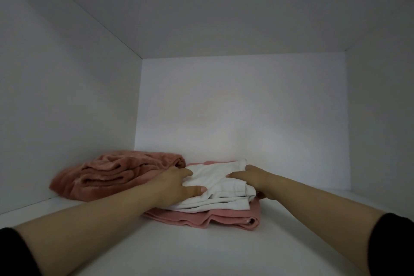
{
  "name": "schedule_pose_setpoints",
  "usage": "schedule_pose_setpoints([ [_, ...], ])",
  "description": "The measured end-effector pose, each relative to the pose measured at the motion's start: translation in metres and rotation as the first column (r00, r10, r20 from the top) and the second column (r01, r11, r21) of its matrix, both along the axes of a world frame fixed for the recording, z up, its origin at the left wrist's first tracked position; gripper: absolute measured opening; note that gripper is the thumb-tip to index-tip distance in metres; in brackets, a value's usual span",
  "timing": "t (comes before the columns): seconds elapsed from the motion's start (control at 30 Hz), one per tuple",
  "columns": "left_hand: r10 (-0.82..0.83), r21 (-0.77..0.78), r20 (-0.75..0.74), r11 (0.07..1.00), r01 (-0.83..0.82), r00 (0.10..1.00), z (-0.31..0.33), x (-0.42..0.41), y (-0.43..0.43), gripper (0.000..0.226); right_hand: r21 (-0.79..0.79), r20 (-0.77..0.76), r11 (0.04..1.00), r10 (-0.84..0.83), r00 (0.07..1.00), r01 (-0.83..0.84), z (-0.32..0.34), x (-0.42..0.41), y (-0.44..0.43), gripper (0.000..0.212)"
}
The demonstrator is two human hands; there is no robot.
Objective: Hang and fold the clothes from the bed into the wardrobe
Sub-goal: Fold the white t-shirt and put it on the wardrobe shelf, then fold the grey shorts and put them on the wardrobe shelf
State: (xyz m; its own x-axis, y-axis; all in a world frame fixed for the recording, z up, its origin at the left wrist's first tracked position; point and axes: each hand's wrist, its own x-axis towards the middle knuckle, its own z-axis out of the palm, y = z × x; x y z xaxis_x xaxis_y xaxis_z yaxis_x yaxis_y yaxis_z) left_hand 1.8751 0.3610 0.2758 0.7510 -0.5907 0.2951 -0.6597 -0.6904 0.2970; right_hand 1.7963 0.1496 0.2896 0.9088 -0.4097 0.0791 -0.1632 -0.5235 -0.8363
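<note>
At the far left of the wardrobe shelf (201, 251), close against the side wall, lies a fluffy pink bundle (116, 172), loosely folded. I would leave it alone. Just beside it my left hand (177, 184) has the left edge of the white folded garment (221, 186). The fingers curl over the top of the cloth and the thumb lies across its near face, so the cloth is gripped, not merely patted.

The white folded garment sits on a flat pink garment (212, 217), roughly mid-shelf, with its near edge set back a little from the pink one's. On the right, my right hand (251, 177) holds the other side. Its fingers are bent over the top layer and the thumb is tucked in low, near the seam between white and pink. I cannot tell whether that thumb is under the white alone or under both.

I judge this to be the setting-down of a folded piece on the stack. To do it well I would:
- press both sides down evenly so the layers don't fan open;
- square the white folded garment with the flat pink garment beneath;
- slide each hand out sideways and flat, not upward, because the layers at the near right corner look loose and a dragged thumb would lift them.

I would also mind the left knuckles. They are touching or nearly touching the fluffy pink bundle, and a careless pull-out could tug it off its fold.
</note>
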Motion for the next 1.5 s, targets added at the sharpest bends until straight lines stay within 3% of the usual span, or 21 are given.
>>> schedule_pose_setpoints([
  [0.1,0.029,-0.009,0.047,1.0,-0.029,0.998,0.006,-0.008,0.005,0.069,-0.086,-0.037,0.996,-0.041,0.998,0.038,0.01,-0.003,0.005,0.028],
  [0.2,0.03,-0.067,0.122,0.998,-0.021,0.992,0.019,-0.02,0.01,0.054,-0.282,0.071,0.952,-0.105,0.992,0.121,0.025,-0.012,0.014,0.07],
  [0.27,-0.005,-0.151,0.144,0.988,0.027,0.99,0.028,-0.031,0.015,0.04,-0.398,0.146,0.91,-0.064,0.987,0.118,0.04,-0.026,0.025,0.08],
  [0.37,-0.073,-0.371,0.133,0.921,0.118,0.988,0.042,-0.052,0.025,0.017,-0.463,0.164,0.885,0.045,0.986,0.037,0.056,-0.058,0.05,0.077],
  [0.47,-0.186,-0.547,0.064,0.815,0.19,0.98,0.048,-0.08,0.037,0.01,-0.423,0.211,0.906,0.091,0.973,0.007,0.055,-0.1,0.079,0.074],
  [0.53,-0.305,-0.636,0.002,0.734,0.237,0.952,0.046,-0.103,0.045,0.012,-0.371,0.281,0.927,0.063,0.958,0.048,0.049,-0.13,0.096,0.066],
  [0.63,-0.436,-0.733,0.031,0.602,0.317,0.9,0.04,-0.141,0.058,0.01,-0.262,0.445,0.945,-0.059,0.894,0.193,0.035,-0.175,0.116,0.046],
  [0.77,-0.636,-0.805,-0.021,0.468,0.364,0.771,0.022,-0.192,0.071,0.011,-0.016,0.647,0.942,-0.245,0.722,0.335,0.014,-0.235,0.139,0.027],
  [1.03,-0.881,-0.867,-0.074,0.288,0.407,0.467,-0.013,-0.292,0.064,0.012,0.188,0.656,0.832,-0.502,0.563,0.522,-0.032,-0.36,0.183,0.022],
  [1.5,-0.987,-0.933,-0.159,0.151,0.328,0.003,-0.072,-0.51,0.024,0.009,0.248,0.687,0.556,-0.679,0.26,0.793,-0.068,-0.596,0.235,0.02],
])
